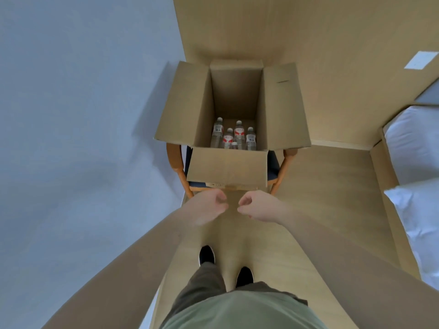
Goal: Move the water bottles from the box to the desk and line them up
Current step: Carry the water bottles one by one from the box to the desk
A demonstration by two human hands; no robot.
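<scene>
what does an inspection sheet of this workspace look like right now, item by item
surface: desk not identifiable; light wood floor
job's things: open cardboard box on a wooden chair; water bottles upright at its bottom, at least four plus a small cap
clutter: nothing seen
grippers: left hand and right hand loosely curled, holding nothing, in front of the box's near flap
cables: nothing seen
surroundings: pale wall left, wood panel behind, white bedding right
</scene>
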